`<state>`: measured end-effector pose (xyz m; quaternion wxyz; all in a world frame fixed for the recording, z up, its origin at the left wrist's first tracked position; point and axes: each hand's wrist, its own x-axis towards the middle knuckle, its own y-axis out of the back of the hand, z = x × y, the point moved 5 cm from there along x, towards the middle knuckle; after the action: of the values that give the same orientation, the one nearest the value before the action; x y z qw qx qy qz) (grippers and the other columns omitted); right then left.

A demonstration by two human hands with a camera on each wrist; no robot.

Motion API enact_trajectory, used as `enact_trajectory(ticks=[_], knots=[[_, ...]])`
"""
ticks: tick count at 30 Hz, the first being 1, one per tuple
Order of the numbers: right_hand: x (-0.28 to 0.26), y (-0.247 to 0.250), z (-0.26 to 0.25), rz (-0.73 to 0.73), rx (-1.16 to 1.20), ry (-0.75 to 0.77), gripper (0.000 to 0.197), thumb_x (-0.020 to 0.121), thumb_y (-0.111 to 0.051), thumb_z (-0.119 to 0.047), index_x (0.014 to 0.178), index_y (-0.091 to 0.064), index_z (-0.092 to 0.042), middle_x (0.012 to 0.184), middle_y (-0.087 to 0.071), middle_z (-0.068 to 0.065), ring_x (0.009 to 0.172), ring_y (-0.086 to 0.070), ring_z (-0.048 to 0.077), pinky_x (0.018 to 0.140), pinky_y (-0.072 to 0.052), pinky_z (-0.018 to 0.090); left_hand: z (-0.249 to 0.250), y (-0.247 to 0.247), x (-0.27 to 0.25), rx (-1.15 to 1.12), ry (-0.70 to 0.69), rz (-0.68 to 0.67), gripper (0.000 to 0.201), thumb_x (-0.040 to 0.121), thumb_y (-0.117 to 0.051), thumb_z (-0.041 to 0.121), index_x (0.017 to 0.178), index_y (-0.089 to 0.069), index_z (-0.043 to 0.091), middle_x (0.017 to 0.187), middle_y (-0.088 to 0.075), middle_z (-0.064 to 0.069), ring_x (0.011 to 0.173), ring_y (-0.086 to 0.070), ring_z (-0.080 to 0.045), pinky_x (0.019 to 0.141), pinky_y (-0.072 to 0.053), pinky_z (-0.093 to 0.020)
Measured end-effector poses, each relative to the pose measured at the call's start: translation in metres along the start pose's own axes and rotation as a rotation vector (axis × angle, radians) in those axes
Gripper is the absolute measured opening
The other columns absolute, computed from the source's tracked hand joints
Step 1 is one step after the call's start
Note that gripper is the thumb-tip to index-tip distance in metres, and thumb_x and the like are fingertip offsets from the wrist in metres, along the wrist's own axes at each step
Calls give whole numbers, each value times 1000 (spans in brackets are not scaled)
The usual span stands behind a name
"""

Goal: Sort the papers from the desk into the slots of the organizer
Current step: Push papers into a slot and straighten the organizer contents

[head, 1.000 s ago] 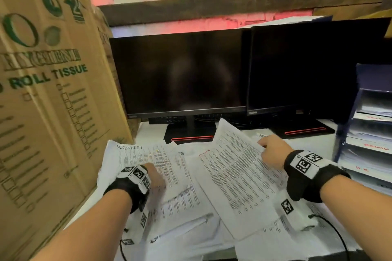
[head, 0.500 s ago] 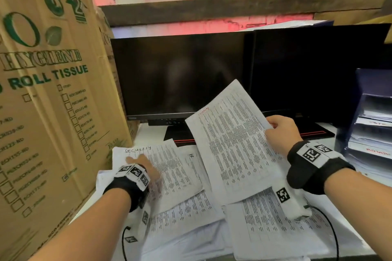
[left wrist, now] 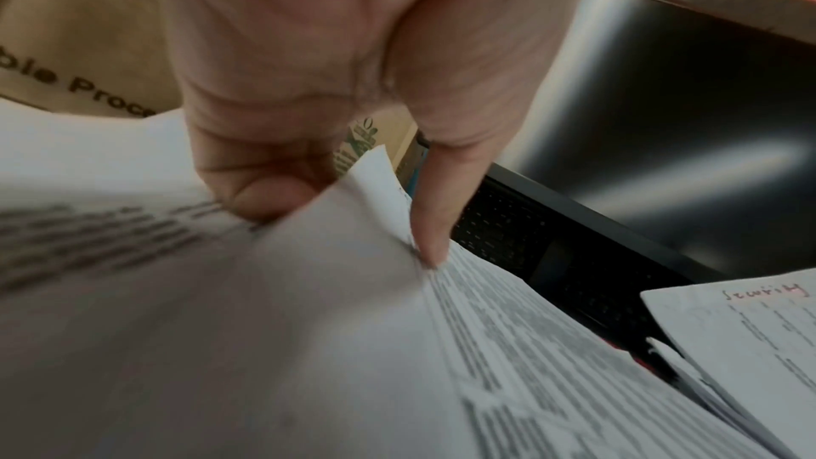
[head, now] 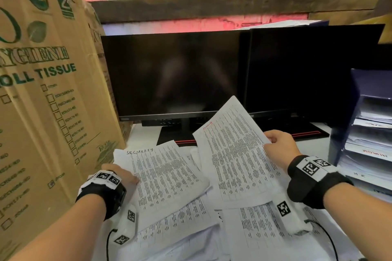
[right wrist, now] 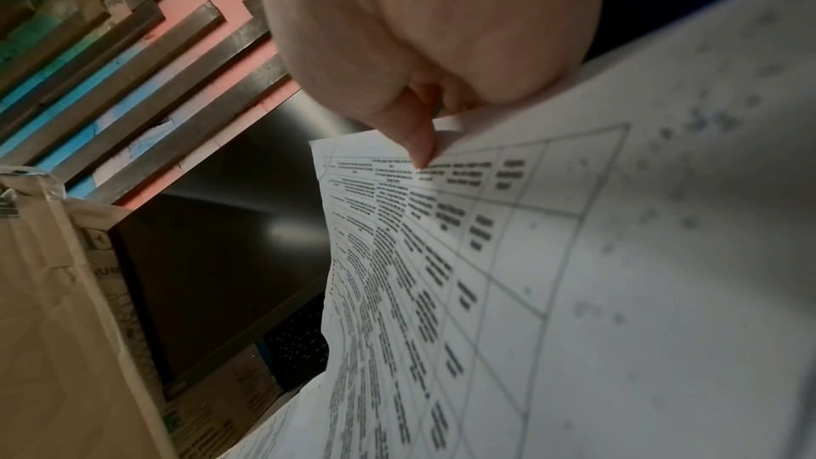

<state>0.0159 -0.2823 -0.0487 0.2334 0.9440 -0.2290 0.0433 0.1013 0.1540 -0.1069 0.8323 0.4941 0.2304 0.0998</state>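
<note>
My right hand point(head: 275, 146) pinches the right edge of a printed sheet with a red heading point(head: 231, 159) and holds it tilted up above the desk. In the right wrist view the thumb point(right wrist: 419, 149) lies on that sheet point(right wrist: 507, 274) near its top edge. My left hand point(head: 125, 177) is at the left edge of a sheet headed SECURITY point(head: 165, 174). In the left wrist view the thumb point(left wrist: 435, 222) and curled fingers point(left wrist: 265, 194) pinch its raised edge point(left wrist: 344, 257). More printed papers point(head: 180, 231) lie spread beneath. The dark blue organizer point(head: 358, 99) stands at the right, with papers in its slots.
A tall cardboard tissue box point(head: 42, 112) walls off the left side, close to my left arm. Two dark monitors point(head: 174, 74) point(head: 307, 70) stand behind the papers. One organizer slot carries a red ADMIN label point(head: 373, 152).
My right hand has lifted the red-headed sheet off the pile and raised it. My left hand has slid left to the edge of the SECURITY sheet.
</note>
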Motion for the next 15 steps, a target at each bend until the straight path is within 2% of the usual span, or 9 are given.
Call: enact_trajectory(ticks=[1,2,4,7,9,12,13,15], knots=[[0,0,1,-1,-1,-1,24,87,-57,4,104,-66,-10,91,-70,5,79,-68,19,59,-51,26,1,-2,3,-41,-3,14,102,56,-85,44,137,-43,-1,130,-56,-16,110,-60,-31,91,-53,-35],[0,0,3,-4,0,0,24,87,-56,5,104,-66,-10,90,-70,4,79,-68,18,58,-51,24,3,-2,2,-79,-21,18,92,60,-85,38,134,-46,-2,128,-57,-17,110,-60,-32,91,-52,-36],[-1,0,3,-15,-3,0,27,88,-54,6,104,-66,-13,87,-69,1,77,-68,15,57,-51,23,9,-1,0,-184,-73,48,63,73,-81,21,125,-55,-3,122,-61,-19,109,-60,-33,94,-50,-38],[-1,4,1,8,-25,13,28,88,-53,8,101,-67,-13,89,-70,5,81,-68,21,67,-56,32,18,7,-3,-490,-173,104,36,87,-65,7,121,-60,-5,120,-64,-19,109,-60,-36,93,-46,-35],[-2,10,-2,60,-33,31,29,88,-50,8,95,-67,-15,90,-70,7,82,-68,24,70,-56,34,25,20,-15,-596,-244,216,33,93,-57,10,122,-60,-4,121,-63,-20,110,-59,-36,90,-45,-36],[-5,25,-14,176,2,77,29,90,-47,7,102,-67,-9,90,-67,7,75,-62,19,60,-47,23,39,47,-39,-742,-363,346,30,96,-53,12,122,-61,-1,121,-63,-19,110,-60,-34,93,-45,-39],[-5,32,-20,215,32,95,29,92,-46,6,106,-67,-8,92,-66,7,74,-61,17,60,-46,21,44,55,-48,-807,-408,374,29,96,-53,13,121,-61,0,119,-64,-16,107,-60,-31,93,-44,-37],[-5,45,-32,279,118,130,28,93,-46,3,110,-66,-8,96,-66,5,81,-63,18,70,-51,26,54,69,-62,-912,-497,397,26,96,-53,13,117,-62,2,111,-65,-10,99,-59,-23,92,-44,-35]])
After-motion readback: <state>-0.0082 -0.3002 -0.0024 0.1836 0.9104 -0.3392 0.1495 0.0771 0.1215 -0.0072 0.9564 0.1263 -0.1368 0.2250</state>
